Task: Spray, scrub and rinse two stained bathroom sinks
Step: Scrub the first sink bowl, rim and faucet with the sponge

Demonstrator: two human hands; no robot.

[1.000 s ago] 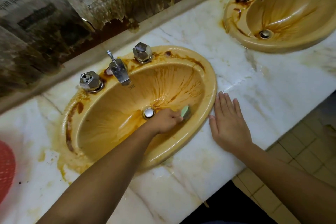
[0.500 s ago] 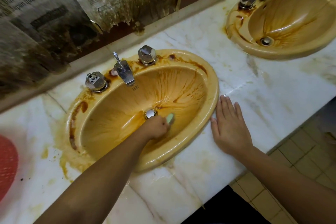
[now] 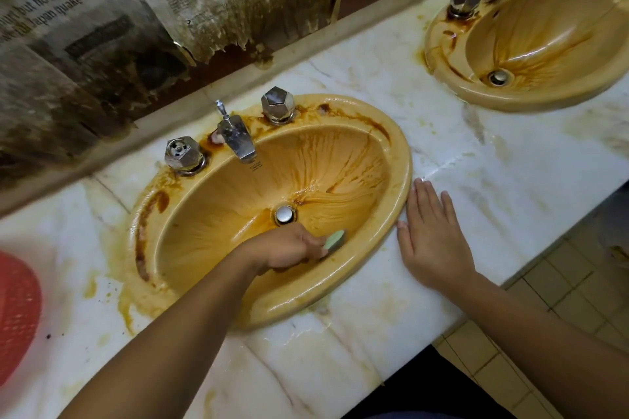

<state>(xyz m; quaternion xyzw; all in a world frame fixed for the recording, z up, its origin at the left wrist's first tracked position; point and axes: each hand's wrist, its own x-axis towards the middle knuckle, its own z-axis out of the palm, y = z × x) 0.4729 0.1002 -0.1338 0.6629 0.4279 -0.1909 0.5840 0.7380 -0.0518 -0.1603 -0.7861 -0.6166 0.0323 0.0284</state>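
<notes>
sink (image 3: 403, 153) nearest to me, the yellow one set in the marble surface (image 3: 476, 187), is where the work goes on. my left hand (image 3: 286, 248) is down in the bowl, fingers curled around a pale green sponge (image 3: 335, 239), pressing it on the front wall, right of the drain plug (image 3: 284, 214) and a little nearer to me. one second ago the sponge was further right on the wall, half a second ago it was close beside the plug, and now it is out again and lower, so i read this as short back-and-forth scrub strokes near the drain. my right hand (image 3: 432, 235) has not moved: it lies flat on the surface, fingers straight and nearly together, just beside the rim, as a support. the brown streaks on the back and right wall look the same in all three moments, so i judge this bowl is only partly scrubbed. the second sink (image 3: 510, 102), well apart on the right, is heavily streaked and i think not yet scrubbed.
</notes>
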